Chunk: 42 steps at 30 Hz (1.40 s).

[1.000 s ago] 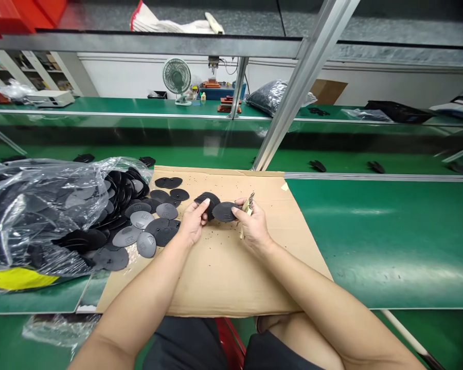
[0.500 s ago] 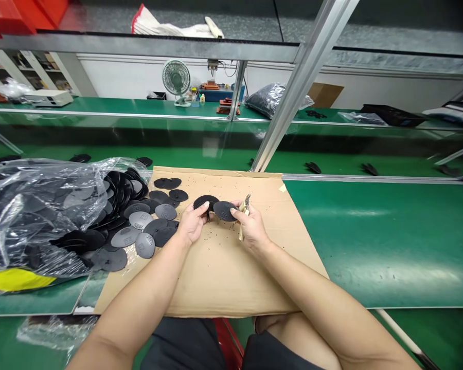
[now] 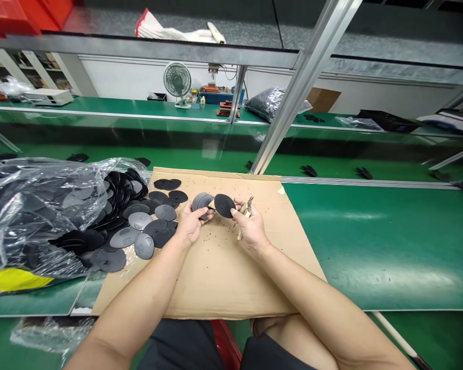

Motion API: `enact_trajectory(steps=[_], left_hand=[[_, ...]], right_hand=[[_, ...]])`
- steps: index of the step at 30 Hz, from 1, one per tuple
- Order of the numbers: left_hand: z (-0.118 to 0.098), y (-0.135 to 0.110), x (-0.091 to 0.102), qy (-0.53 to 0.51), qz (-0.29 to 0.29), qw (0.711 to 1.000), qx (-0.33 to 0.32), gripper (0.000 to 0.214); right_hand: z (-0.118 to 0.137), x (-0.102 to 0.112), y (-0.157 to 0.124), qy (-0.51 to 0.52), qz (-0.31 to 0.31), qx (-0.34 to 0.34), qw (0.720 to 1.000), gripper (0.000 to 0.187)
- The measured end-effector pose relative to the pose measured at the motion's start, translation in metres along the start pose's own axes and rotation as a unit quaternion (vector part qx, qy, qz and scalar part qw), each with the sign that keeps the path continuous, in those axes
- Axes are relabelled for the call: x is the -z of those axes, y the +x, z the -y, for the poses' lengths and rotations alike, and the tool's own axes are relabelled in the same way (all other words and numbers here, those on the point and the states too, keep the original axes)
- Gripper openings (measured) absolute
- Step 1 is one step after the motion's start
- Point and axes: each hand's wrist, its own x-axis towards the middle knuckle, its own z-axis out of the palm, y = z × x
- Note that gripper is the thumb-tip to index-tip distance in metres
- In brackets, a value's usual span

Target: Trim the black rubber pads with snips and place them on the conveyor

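My left hand (image 3: 192, 224) is closed on grey-black oval plastic pieces (image 3: 201, 200), apparently overlapping, with the thumb on top. Another black oval plastic piece (image 3: 225, 206), with a small raised mark, is pinched in my right hand (image 3: 250, 226). The same hand also keeps a pair of nippers (image 3: 246, 209) against the palm, cream handles downward and metal jaws pointing up. Whether the held pieces are joined between the hands I cannot tell. Below both hands lies a cardboard sheet (image 3: 231, 282) strewn with tiny black bits.
Loose oval pieces (image 3: 143, 245) are heaped left of the hands, spilling from a clear plastic bag (image 3: 42, 200). A slanted metal post (image 3: 289, 108) rises behind the cardboard. Several black parts (image 3: 309, 170) lie along the green belt beyond. A green work surface (image 3: 389, 241) extends to the right.
Both hands have turned their pieces. The left ones now show a paler grey face, and the right one is tilted more upright. The nippers stay in the right hand.
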Motion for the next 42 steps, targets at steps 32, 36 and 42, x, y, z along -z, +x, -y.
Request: enact_trajectory(steps=[32,36,42], left_hand=[[0.006,-0.015,-0.004,0.054,0.153,0.987,0.002,0.046],[0.004,-0.015,-0.005,0.065,0.16,0.985,-0.007,0.04],[0.006,-0.016,-0.006,0.059,0.169,0.984,-0.004,0.04]], right_hand=[[-0.013,0.009,0.004,-0.108,0.137,0.001,0.985,0.042],[-0.012,0.009,0.003,-0.104,0.128,-0.019,0.986,0.042],[-0.017,0.01,0.005,-0.105,0.106,0.017,0.989,0.041]])
